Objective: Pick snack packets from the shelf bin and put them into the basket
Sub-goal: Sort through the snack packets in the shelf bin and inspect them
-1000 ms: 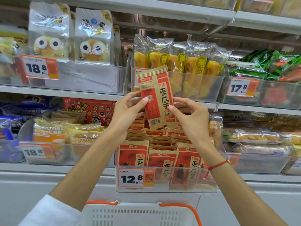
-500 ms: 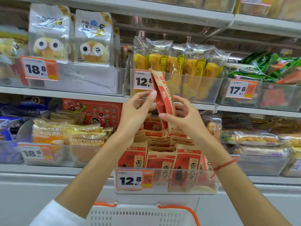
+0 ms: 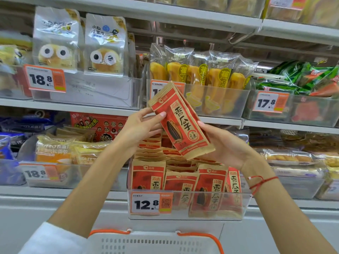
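A red and brown sunflower-seed packet is held tilted in front of the shelf, its printed front facing me. My left hand pinches its left edge with thumb and fingers. My right hand cups its lower right edge from behind. Below them a clear shelf bin with a 12.8 price tag holds several more of the same packets. The white basket with orange handles shows at the bottom edge, straight below the bin.
Clear bins of bread packs and banana cakes line the shelf above. Green and red packs sit at the upper right. More bread bins flank the seed bin on both sides. A white shelf ledge runs beneath.
Both hands turned the packet over, from its back side through edge-on to its printed front, and it now leans with its top to the left.
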The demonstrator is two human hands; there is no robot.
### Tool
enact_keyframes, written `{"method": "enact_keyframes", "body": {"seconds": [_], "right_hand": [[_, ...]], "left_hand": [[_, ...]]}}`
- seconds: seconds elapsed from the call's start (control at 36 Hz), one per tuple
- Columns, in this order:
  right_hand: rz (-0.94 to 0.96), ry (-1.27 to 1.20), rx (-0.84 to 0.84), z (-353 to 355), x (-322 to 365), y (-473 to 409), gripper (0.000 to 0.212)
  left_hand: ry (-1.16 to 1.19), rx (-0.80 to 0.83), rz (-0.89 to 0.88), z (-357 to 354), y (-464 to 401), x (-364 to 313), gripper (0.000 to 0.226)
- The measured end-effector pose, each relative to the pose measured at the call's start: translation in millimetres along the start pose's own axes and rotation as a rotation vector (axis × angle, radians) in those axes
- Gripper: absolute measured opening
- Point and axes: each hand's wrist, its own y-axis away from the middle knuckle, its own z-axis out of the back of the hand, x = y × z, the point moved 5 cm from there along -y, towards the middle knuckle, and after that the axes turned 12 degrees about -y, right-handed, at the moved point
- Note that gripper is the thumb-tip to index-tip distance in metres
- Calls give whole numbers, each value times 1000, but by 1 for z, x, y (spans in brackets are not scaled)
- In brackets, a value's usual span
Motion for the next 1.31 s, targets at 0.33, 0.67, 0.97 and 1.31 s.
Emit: {"method": "enact_keyframes", "body": {"seconds": [0.33, 0.67, 0.97, 1.31], "right_hand": [[518, 741, -454, 4, 30, -3, 29], [508, 973, -498, 30, 21, -59, 28], [361, 1056, -463, 45, -7, -97, 24], [332, 1068, -427, 57, -9, -102, 13]], "left_hand": [[-53, -255, -189, -5, 4, 1, 18], [-342, -265, -97, 15, -26, 31, 16], [-530, -149, 26, 34, -44, 61, 12], [-890, 7, -9, 13, -63, 57, 32]]}}
